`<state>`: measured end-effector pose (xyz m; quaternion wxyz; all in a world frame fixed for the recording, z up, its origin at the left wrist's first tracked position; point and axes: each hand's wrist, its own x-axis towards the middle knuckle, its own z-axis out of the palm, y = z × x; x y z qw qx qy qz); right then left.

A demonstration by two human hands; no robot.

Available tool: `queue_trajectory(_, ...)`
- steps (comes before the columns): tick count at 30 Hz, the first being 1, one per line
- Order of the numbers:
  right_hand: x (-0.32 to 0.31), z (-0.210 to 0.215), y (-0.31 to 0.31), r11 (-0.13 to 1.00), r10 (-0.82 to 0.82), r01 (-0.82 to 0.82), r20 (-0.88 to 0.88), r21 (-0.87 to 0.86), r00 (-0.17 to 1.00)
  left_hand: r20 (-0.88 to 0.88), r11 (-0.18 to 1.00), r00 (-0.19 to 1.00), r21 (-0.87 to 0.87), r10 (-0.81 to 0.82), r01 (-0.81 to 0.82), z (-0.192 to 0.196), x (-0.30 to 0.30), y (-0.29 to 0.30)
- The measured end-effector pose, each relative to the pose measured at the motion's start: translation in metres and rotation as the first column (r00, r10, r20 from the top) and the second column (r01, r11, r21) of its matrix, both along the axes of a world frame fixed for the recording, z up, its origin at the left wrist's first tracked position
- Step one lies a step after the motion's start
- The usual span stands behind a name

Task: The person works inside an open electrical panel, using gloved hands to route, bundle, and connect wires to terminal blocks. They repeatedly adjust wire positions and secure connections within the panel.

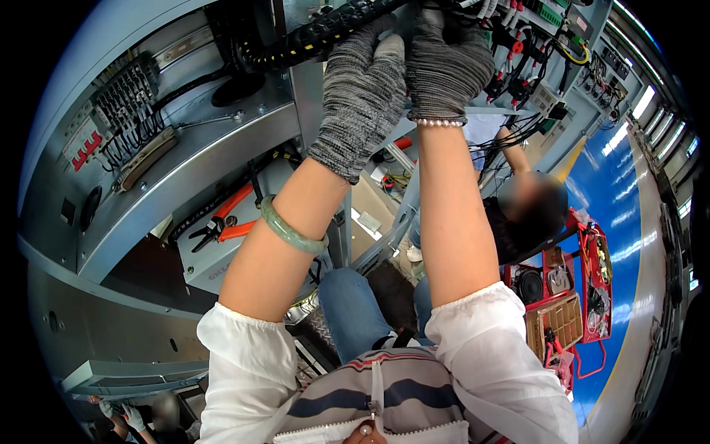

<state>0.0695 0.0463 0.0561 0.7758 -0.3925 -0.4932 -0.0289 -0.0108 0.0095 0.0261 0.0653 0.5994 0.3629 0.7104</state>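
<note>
My left hand (362, 100), in a grey knitted glove, reaches up to the black wrapped cable bundle (318, 38) inside the metal cabinet frame. Its thumb points up and its fingers are pressed together, the tips partly hidden against the bundle. Close beside it on the right, my right hand (449, 72), gloved alike, is closed with its fingers curled. Whatever lies within either grip is hidden. Wires with red and white ends (514, 55) and a green connector (549, 13) sit just right of my right hand.
An orange-handled cable cutter (222, 220) lies on a grey box (211, 270) below left. Terminal blocks (127, 92) line the cabinet's left side. To the right, another person (529, 211) is close by, near a red toolbox (594, 274). More people (137, 418) appear at lower left.
</note>
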Motion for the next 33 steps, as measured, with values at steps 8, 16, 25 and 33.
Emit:
queue_trajectory(8, 0.004, -0.01, 0.013, 0.982, -0.071, 0.053, 0.094, 0.183, 0.993, 0.101, 0.983, 0.983, -0.085, -0.152, 0.161, 0.004, 0.003, -0.005)
queue_trajectory(16, 0.002, 0.003, -0.017, 0.998, -0.019, 0.015, 0.065, 0.063, 0.998, 0.129, 0.986, 0.986, -0.114, -0.104, 0.119, -0.003, 0.009, 0.0)
queue_trajectory(25, 0.011, -0.001, -0.011, 0.996, -0.06, 0.049, 0.154, 0.073, 0.986, 0.185, 0.959, 0.942, 0.022, -0.281, 0.282, 0.007, 0.008, -0.016)
queue_trajectory(33, 0.019, -0.004, 0.007, 0.997, -0.077, 0.077, 0.273, 0.011, 0.959, 0.034, 0.941, 0.947, -0.108, -0.318, 0.32, 0.011, -0.007, -0.011)
